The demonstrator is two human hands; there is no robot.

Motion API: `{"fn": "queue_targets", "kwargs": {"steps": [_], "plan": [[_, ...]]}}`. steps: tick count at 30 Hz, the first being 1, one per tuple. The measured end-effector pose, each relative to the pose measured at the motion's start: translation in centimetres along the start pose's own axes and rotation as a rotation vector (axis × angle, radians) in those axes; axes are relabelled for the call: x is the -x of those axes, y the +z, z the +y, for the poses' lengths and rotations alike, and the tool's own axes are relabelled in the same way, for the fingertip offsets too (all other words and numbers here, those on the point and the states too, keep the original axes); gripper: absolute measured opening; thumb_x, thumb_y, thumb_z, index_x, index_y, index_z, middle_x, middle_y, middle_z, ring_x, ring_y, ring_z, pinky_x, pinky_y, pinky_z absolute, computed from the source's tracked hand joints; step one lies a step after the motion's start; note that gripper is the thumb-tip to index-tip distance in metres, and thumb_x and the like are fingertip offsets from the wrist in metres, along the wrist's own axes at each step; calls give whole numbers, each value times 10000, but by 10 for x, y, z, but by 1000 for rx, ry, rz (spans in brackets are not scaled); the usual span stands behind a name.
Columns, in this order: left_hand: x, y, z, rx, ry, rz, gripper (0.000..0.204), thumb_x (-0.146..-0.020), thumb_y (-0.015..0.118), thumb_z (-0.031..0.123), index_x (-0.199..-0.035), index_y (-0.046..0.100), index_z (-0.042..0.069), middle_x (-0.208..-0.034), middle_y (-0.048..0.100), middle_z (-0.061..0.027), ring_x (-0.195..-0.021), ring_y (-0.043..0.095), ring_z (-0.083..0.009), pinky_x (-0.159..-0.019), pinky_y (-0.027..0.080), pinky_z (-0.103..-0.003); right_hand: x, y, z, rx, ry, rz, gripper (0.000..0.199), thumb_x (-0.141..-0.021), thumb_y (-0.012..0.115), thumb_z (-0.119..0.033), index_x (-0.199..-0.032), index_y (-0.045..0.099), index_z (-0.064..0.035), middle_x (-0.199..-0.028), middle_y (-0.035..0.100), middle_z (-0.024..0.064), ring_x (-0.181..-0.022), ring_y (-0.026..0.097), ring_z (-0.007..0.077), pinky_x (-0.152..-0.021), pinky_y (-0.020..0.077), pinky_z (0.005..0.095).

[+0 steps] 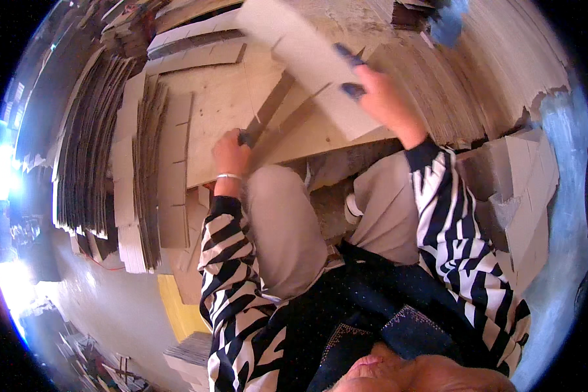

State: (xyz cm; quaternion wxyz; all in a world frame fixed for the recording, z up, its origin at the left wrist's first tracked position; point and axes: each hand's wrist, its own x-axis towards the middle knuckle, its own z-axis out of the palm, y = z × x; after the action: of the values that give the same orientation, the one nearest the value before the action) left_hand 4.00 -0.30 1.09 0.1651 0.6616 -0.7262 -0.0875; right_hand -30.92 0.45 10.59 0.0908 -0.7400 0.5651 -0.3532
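Cardboard stacks [104,144] all round; right hand [382,98] grips a cardboard sheet [307,59], left hand [232,153] clenches a dark tool [245,138].

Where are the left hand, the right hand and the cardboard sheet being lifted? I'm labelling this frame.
left hand [231,151], head view, on the back of the fist.
right hand [384,99], head view, on the back of the hand.
cardboard sheet [307,55], head view, on its pale flat face.

black-and-white zebra-striped sleeves, beige trousers, thin pale wristband on left wrist, perhaps a dark apron
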Motion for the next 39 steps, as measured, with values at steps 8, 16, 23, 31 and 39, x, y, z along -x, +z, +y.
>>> {"fn": "queue_targets", "kwargs": {"steps": [8, 16, 23, 31, 39], "plan": [[-15, -12, 27, -208, -66, 30, 187, -717, 589, 169, -887, 663, 151, -889, 686, -107, -833, 652, -313, -688, 458, -460, -32, 88, -24, -192, -59, -313, 282, -794, 624, -155, -1013, 535, -1, -913, 608, 261, -894, 580, 447, -734, 448, 503], [-40, -13, 16, -342, -82, 57, 132, -770, 585, 210, -867, 663, 170, -847, 685, -76, -828, 659, -290, -689, 427, -463, -35, 60, -41, 58, -171, -385, 330, -777, 593, -102, -1099, 550, -51, -934, 623, 229, -892, 588, 415, -733, 467, 492], [-51, -11, 8, -334, -154, 97, 147, -743, 610, 211, -872, 656, 159, -883, 685, -83, -854, 656, -290, -706, 428, -465, -50, 55, -79, 275, -268, -426, 298, -740, 588, -65, -1037, 568, -67, -851, 639, 175, -833, 611, 392, -659, 475, 506], [3, -28, 73, 13, 233, 34, 189, -701, 613, 120, -889, 625, 94, -958, 656, -139, -869, 628, -345, -701, 483, -472, -74, 65, -60, 263, -247, -503, 343, -745, 608, -67, -1085, 567, -75, -903, 641, 185, -900, 608, 389, -709, 482, 503], [5, -1, 48, -25, 249, -135, 167, -708, 582, 80, -871, 615, 92, -893, 653, -166, -834, 617, -387, -696, 485, -486, -75, 67, -35, 231, -237, -520, 363, -767, 625, -135, -1125, 572, -111, -917, 652, 184, -895, 629, 378, -723, 494, 508]]}}
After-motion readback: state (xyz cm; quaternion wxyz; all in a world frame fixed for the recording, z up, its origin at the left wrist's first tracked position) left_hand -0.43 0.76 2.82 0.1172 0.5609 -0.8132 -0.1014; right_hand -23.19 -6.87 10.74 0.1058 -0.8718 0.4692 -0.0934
